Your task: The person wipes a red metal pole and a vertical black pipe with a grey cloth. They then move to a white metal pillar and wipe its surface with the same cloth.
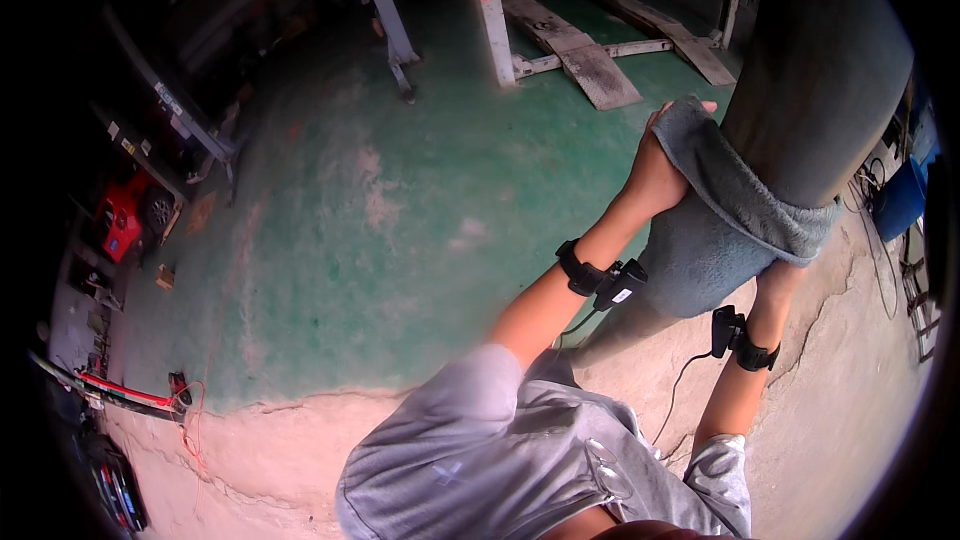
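A grey-blue towel is wrapped around a thick grey post on the right, with a folded band along its upper edge. The post shows again below the cloth. My left hand is closed on the towel's upper left end, the cloth lying over part of its fingers. Lower on the other side, my right hand holds the towel's right edge. Its fingers are mostly hidden behind the cloth. Each wrist wears a black strap with a small black device and a cable.
Ramps lie on the green floor beyond a white post. Grey lift columns stand farther left, near a red car. A blue barrel and loose cables are at right. Pale concrete borders the green floor.
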Demonstrator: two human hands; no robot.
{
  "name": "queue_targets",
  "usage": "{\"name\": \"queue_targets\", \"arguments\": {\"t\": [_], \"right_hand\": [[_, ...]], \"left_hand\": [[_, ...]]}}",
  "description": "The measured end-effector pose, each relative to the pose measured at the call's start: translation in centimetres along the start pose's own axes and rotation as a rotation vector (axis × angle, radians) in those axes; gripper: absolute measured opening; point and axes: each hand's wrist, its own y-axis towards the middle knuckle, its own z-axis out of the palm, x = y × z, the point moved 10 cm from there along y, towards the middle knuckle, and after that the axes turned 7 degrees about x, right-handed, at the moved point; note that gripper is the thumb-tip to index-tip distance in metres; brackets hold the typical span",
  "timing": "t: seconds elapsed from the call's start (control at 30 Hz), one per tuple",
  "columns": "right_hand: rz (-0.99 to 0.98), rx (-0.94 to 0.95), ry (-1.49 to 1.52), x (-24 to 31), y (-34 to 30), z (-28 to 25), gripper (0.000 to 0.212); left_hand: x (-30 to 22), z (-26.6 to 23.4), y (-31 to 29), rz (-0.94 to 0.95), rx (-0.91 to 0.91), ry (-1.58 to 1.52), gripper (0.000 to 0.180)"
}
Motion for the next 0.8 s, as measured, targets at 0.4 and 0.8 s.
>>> {"name": "queue_targets", "arguments": {"t": [0.4, 0.8], "right_hand": [[0.215, -0.027, -0.455, -0.5, -16.2, 10.1, 0.051], [-0.149, -0.036, -0.342, 10.3, -0.7, 5.4, 0.055]], "left_hand": [[8.0, 2.4, -15.9, -0.279, 0.058, 0.341, 0.04], [-2.5, -0.7, -6.8, -0.2, -0.221, -0.611, 0.028]]}}
